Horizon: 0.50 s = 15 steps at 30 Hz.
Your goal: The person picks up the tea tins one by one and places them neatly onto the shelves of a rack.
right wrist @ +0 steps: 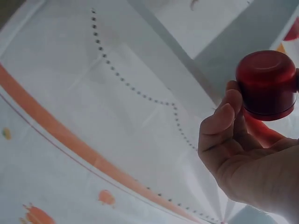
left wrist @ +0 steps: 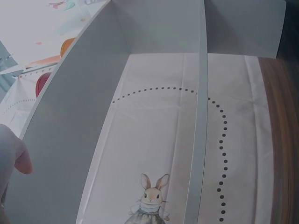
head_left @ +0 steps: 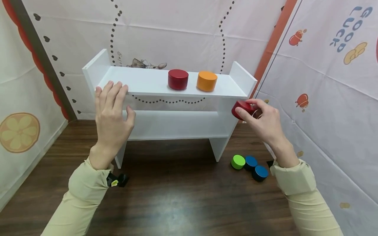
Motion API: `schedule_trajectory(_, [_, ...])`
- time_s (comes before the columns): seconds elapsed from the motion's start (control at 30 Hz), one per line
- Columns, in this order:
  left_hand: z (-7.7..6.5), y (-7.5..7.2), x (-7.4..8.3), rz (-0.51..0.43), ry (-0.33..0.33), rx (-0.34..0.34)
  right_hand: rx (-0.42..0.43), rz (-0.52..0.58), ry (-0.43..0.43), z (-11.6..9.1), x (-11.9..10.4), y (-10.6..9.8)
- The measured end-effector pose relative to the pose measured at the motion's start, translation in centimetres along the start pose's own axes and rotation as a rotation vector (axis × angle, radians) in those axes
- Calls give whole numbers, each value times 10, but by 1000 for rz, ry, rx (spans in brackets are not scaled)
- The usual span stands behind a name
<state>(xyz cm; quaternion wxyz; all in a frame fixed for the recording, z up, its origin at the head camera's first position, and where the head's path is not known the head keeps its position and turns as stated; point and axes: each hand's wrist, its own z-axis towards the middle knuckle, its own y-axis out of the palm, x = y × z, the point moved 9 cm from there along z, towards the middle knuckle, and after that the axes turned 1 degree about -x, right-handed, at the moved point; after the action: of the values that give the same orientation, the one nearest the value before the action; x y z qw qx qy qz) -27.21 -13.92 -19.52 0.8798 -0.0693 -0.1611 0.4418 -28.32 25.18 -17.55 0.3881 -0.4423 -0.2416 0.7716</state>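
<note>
My right hand (head_left: 265, 121) pinches a short red cylinder (head_left: 238, 108) between thumb and fingers. It is held tilted, just off the right front corner of a white two-level shelf (head_left: 174, 124). In the right wrist view this red cylinder (right wrist: 266, 84) shows a rounded edge and a glossy top. My left hand (head_left: 110, 114) has its fingers raised and extended at the shelf's left front edge; whether they touch it I cannot tell. A second red cylinder (head_left: 178, 79) and an orange cylinder (head_left: 206, 81) stand side by side on the top board.
On the dark wood floor (head_left: 171, 203), right of the shelf, lie a green cylinder (head_left: 238, 162) and two blue cylinders (head_left: 251, 162). Upright side panels (head_left: 243, 78) rise at both ends of the top board. Printed cloth (head_left: 333, 108) hangs behind and at both sides.
</note>
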Motion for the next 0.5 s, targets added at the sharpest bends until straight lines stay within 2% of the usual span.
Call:
schedule_trajectory(0.27, [-2,0,0,8,0,-5,38,21,-32,18,-30,-16])
schedule_trajectory(0.5, [-1,-1,0,6,6,-9,49,-19,-20,37,-45,-18])
